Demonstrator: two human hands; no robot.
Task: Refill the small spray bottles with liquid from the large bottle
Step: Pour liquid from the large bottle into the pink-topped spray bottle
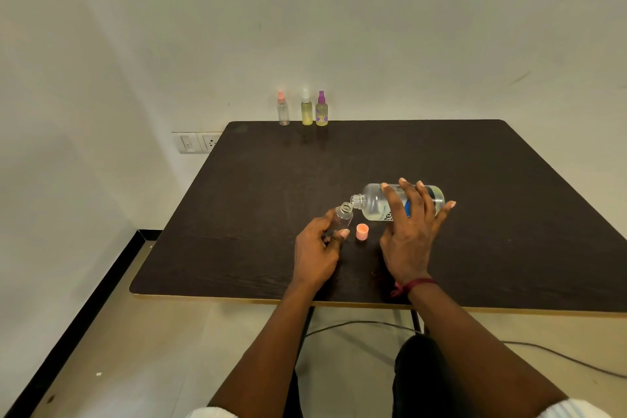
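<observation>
Table (339, 163): dark wood-grain top against a pale wall; its right side is cut off by the frame edge.
Large bottle (373, 204): one only, clear, lying almost on its side in the air over the middle of the table, mouth pointing left. Your fingers hide most of its blue label, so the print cannot be read.
Right hand (410, 224): you grip the large bottle from above, fingers spread wide and curved over its body (the thumb is hidden behind it). A red thread (412, 286) circles the wrist.
Left hand (317, 248): it is closed round the small open bottle (341, 215), thumb on the near side, fingers behind.
Small open bottle: clear, tilted right, threaded neck bare. Its mouth sits just beside and below the large bottle's mouth; whether they touch, or whether liquid is passing, cannot be made out. Its lower half is hidden in your palm.
Far row: three small spray bottles stand upright at the table's back edge, close together: a pink-topped bottle (283, 110), a white-topped bottle (306, 108) and a purple-topped bottle (321, 109). That makes four small bottles in all.
Pink cap (362, 232): one, on the table between your two hands.
</observation>
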